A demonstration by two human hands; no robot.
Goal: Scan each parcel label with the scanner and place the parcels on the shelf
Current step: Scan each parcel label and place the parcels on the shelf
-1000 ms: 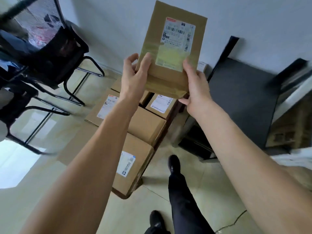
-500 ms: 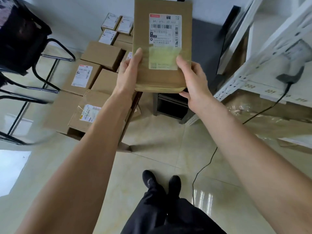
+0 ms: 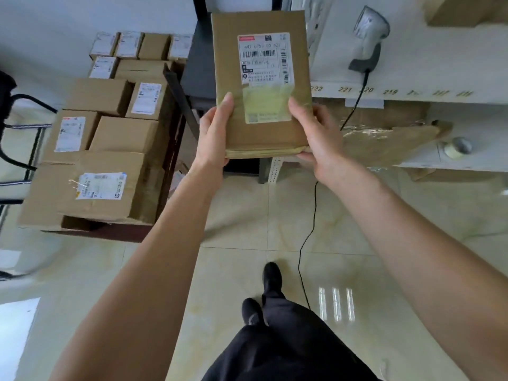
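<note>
A flat brown cardboard parcel [image 3: 228, 83] is held up in front of me, its white barcode label [image 3: 263, 59] facing the camera. My left hand [image 3: 214, 136] grips its lower left edge, thumb on the front face. My right hand [image 3: 316, 136] grips the lower right corner, fingers curled under the bottom edge. A grey handheld scanner [image 3: 368, 39] lies on the white shelf [image 3: 412, 78] at the upper right, its black cable hanging down to the floor.
Several labelled cardboard boxes [image 3: 110, 160] are stacked on the floor at the left. A dark cabinet [image 3: 198, 72] stands behind the parcel. A flattened taped cardboard sheet [image 3: 384, 141] and a tape roll [image 3: 456, 147] lie on the lower shelf. Black chair legs [image 3: 24, 133] are far left.
The view has swung right: the shelf and scanner now fill the upper right. Both hands keep the same hold on the parcel, which has come closer to the shelf.
</note>
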